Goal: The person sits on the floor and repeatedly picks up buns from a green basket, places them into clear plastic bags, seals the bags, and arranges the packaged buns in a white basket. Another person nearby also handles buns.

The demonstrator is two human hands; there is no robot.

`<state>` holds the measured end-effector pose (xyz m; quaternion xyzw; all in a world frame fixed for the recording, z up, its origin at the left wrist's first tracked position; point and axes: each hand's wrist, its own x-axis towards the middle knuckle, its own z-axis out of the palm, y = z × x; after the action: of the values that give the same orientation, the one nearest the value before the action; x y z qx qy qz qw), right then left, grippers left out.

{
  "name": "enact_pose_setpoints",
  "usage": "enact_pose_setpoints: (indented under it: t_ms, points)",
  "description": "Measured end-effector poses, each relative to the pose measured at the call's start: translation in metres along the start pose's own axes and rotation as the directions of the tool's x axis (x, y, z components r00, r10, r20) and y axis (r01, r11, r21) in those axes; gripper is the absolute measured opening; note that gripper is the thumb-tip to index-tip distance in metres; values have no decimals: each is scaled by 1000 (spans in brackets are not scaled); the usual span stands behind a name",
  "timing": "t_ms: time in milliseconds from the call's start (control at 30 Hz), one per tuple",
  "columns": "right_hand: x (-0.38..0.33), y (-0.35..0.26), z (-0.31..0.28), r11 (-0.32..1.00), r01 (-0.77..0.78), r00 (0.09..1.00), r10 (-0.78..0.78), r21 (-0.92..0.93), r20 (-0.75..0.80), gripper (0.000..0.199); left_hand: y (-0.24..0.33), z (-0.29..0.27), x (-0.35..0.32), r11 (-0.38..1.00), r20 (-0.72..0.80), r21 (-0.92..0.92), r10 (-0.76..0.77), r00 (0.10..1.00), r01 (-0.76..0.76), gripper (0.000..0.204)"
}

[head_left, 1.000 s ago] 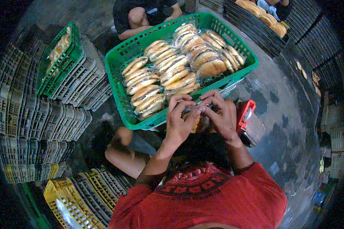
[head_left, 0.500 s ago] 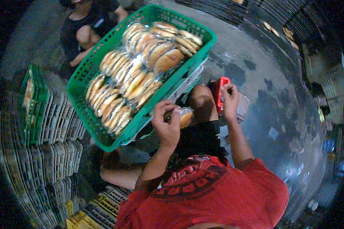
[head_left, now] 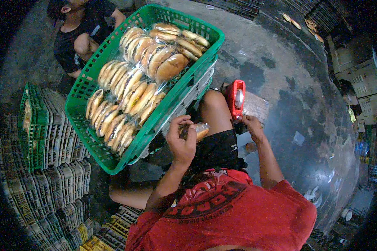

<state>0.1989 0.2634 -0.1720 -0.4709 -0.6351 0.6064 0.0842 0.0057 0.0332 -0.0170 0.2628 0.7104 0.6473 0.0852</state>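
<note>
A bun in a clear plastic bag (head_left: 202, 132) is held in my left hand (head_left: 183, 140), its thumb and fingers closed around the bag's gathered end. The bun hangs above my thigh, beside the green basket (head_left: 176, 101). At the near end of a red tape dispenser (head_left: 233, 100) with a pale roll inside, my right hand (head_left: 252, 126) has its fingers pinched together. What is between those fingertips is too small to tell. Inside the basket, several bagged buns (head_left: 134, 85) with dark filling lie in rows.
Below the green basket are other stacked baskets. Tall stacks of crates (head_left: 67, 142) stand at the left, with yellow crates (head_left: 97, 242) at the lower left. Beyond the basket a person in black (head_left: 81, 37) sits. Loose buns (head_left: 295, 24) lie at the far right.
My right hand has moved nearer to me, down to the dispenser's near end. The left hand still holds the bagged bun. The view has shifted slightly, so the basket appears farther left.
</note>
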Motion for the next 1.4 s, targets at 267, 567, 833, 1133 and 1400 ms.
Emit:
enact_pose_setpoints:
  t_ms: [267, 567, 833, 1133, 1400]
  points:
    - [-43, -96, 24, 933, 160, 979, -108, -322, 174, 17, 2, 7, -3, 992, 29, 113, 50, 998, -52, 20]
    - [-83, -168, 97, 691, 721, 644, -691, 40, 330, 11, 1, -3, -3, 897, 106, 209, 374, 921, -388, 15]
    - [-91, -168, 99, 763, 643, 717, -629, 65, 300, 29, 10, -22, -4, 945, 131, 163, 265, 955, -284, 15]
    - [-80, -156, 94, 850, 456, 752, -526, 263, 397, 39, 31, -65, 15, 915, 291, -382, -17, 957, 132, 29]
    - [-50, -166, 137, 718, 686, 707, -696, 117, 128, 32, 66, -106, 41, 550, 650, 288, 489, 582, -784, 67]
